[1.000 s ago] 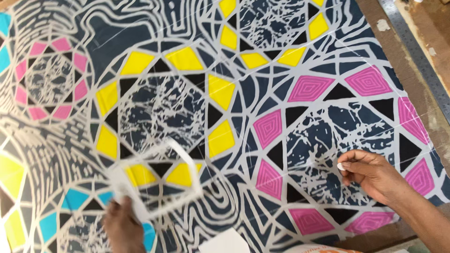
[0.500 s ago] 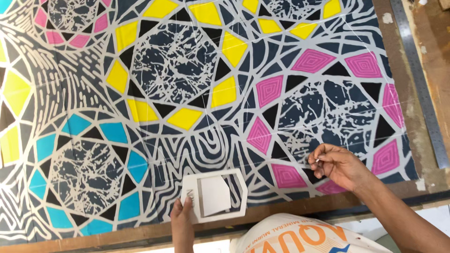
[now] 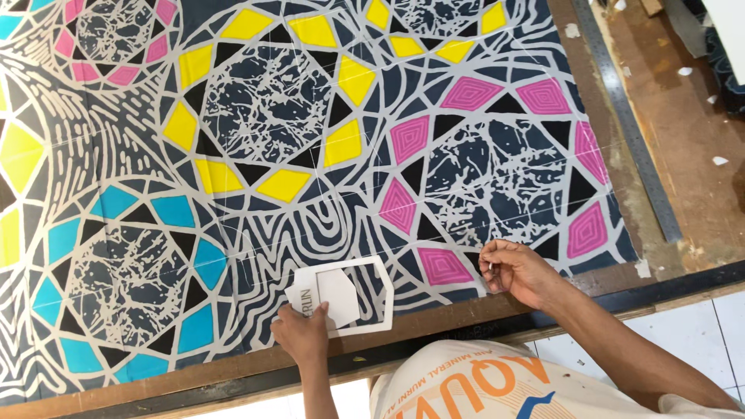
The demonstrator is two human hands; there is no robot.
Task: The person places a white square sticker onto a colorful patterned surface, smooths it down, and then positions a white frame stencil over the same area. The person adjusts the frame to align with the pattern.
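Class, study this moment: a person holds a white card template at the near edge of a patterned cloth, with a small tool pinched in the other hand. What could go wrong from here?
1. The white angular card template is pinned only at one corner by the left hand, so it may slip or pivot.
2. It overhangs the brown wooden table edge, so it might tip off the patterned cloth.
3. The right hand pinches a thin pale tool that could stray onto the pink panel.

No packages, labels, signs or screens are in view.

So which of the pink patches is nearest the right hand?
The pink patch at the bottom of the pink ring, just left of the right hand. The other pink ones lie higher up or further right.
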